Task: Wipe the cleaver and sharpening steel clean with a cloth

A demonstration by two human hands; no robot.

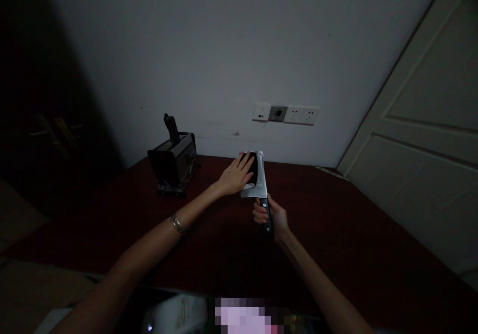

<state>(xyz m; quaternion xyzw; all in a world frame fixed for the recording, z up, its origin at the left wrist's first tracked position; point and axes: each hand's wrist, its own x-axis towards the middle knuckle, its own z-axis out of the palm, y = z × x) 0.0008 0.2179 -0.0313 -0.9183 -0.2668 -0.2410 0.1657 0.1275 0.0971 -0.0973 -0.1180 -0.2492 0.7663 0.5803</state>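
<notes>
A cleaver [261, 174] is held over the dark red table, its broad silver blade pointing away from me. My right hand [277, 217] wraps round its black riveted handle [265, 217]. Across the left part of the blade lies my left hand [236, 174], fingers stretched out and slightly spread. A black patch [254, 169] shows on the blade beside those fingers; whether it is a cloth, a cover or a dark reflection, I cannot tell. A small whitish area [249, 186] shows below it. My left wrist wears a metal bracelet [178, 224].
At the back left of the dark red table [224, 239] stands a black and steel knife block [174, 162], with a black handle [172, 129] sticking up. Wall sockets [286, 113] sit above the table's back edge. A panelled white door [421, 140] stands on the right.
</notes>
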